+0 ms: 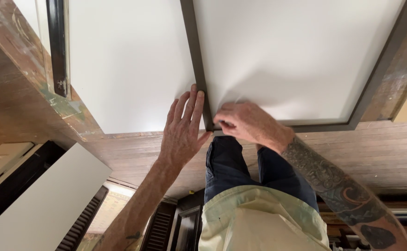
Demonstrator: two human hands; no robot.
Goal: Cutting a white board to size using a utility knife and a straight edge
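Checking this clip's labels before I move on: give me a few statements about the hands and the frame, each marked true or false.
1. The left hand lies flat on the white sheet beside the dark frame. True.
2. The right hand is at the frame's near corner. True.
3. The frame is bright red. False: it is dark grey-brown.
4. The right forearm is bare of tattoos. False: it is tattooed.
5. Both hands hold a hammer. False: no tool shows.
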